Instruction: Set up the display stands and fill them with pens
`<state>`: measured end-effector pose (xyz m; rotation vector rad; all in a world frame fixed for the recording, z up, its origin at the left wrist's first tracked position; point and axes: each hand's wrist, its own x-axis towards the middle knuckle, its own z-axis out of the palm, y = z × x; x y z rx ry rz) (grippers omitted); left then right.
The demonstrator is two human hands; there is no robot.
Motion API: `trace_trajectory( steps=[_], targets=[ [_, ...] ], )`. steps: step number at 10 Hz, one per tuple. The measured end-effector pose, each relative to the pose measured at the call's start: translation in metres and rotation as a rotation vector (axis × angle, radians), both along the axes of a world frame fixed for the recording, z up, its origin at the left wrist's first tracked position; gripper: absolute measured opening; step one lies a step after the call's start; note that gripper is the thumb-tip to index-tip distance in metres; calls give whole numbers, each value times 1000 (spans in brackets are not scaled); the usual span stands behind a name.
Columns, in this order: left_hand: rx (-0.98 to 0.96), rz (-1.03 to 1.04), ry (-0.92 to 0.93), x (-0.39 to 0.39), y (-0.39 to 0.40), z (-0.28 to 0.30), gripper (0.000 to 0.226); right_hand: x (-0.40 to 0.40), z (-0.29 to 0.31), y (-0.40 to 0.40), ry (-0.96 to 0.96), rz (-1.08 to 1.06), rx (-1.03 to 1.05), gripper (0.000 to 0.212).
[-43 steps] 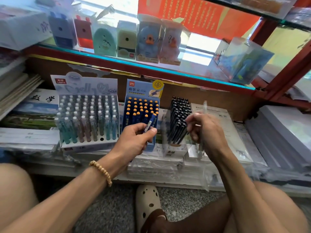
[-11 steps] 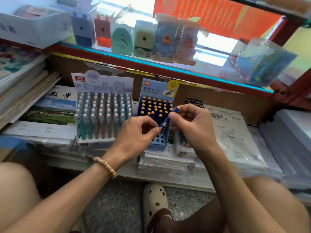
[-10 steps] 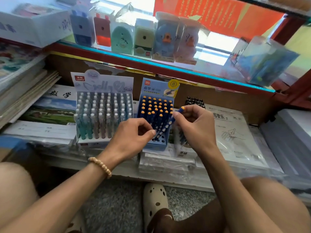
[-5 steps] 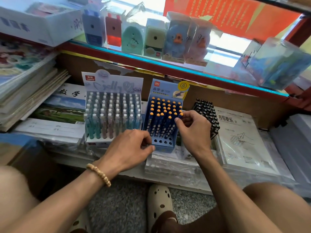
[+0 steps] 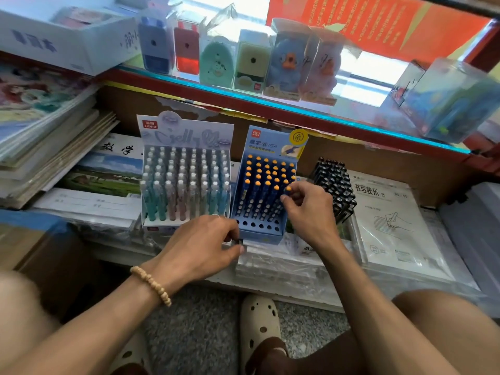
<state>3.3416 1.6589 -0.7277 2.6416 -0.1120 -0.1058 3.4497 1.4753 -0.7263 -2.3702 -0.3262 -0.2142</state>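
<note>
Pinching the orange-capped top of a blue pen (image 5: 287, 191) between thumb and fingertips, the right hand (image 5: 308, 209) holds it at the right edge of the blue display stand (image 5: 261, 234), among the other blue pens standing in its holes; the front rows of holes show empty. The left hand (image 5: 201, 246) sits at the stand's lower left corner with its fingers curled, and something small and dark shows at the fingertips, though what it is cannot be told. Just left of the blue stand is a white display stand (image 5: 162, 226) packed with pastel pens (image 5: 186, 185). To the right a bundle of black pens (image 5: 334, 185) leans on plastic-wrapped booklets (image 5: 392, 226). Boxed pencil sharpeners (image 5: 219, 60) line the glass shelf (image 5: 297, 110) above.
</note>
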Motion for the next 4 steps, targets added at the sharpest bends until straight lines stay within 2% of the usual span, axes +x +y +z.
trace_trajectory(
  steps=[2, 4],
  targets=[
    [-26, -5, 6, 0, 0, 2, 25, 0, -5, 0, 43, 12, -5, 5],
    [-26, -16, 19, -4, 1, 2, 25, -10, 0, -8, -1, -24, -14, 16]
  ],
)
